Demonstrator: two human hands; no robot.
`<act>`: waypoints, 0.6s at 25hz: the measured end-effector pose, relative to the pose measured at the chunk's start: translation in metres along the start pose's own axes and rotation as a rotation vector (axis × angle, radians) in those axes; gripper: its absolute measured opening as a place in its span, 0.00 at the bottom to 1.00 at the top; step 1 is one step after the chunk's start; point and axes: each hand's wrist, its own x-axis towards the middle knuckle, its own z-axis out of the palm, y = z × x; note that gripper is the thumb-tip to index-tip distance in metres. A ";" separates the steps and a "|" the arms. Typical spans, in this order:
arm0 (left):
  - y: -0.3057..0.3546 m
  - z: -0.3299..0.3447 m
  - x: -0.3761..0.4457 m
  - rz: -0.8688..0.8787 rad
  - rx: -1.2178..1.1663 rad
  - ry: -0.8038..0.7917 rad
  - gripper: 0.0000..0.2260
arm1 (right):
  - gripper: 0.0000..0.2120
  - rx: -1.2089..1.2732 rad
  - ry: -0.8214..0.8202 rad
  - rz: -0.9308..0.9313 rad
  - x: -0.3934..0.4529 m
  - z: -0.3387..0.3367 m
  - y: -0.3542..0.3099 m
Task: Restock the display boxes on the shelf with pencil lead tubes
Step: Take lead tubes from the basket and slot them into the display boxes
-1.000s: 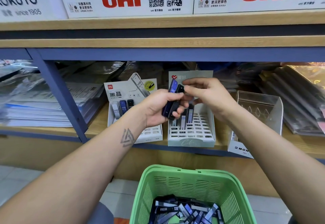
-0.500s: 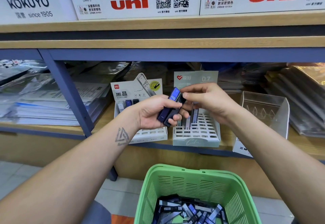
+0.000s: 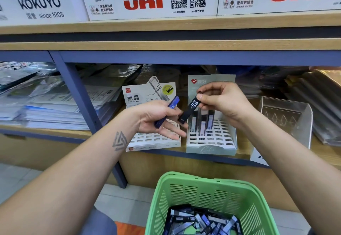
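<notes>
right hand (image 3: 219,103) pinching black tube (image 3: 190,110) by its top end, above right display box (image 3: 212,142). left hand (image 3: 158,119) holding blue tube (image 3: 168,111), fingers loosely extended. judged light, rigid, smooth; best gripped near cap.

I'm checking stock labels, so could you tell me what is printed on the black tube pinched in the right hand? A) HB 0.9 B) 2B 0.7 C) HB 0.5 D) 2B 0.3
C: the black tube pinched by the right hand reads HB 0.5 in white lettering.
</notes>
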 end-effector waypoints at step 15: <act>-0.034 -0.104 -0.025 0.025 0.047 0.666 0.05 | 0.07 -0.561 -0.005 -0.293 0.038 0.112 0.041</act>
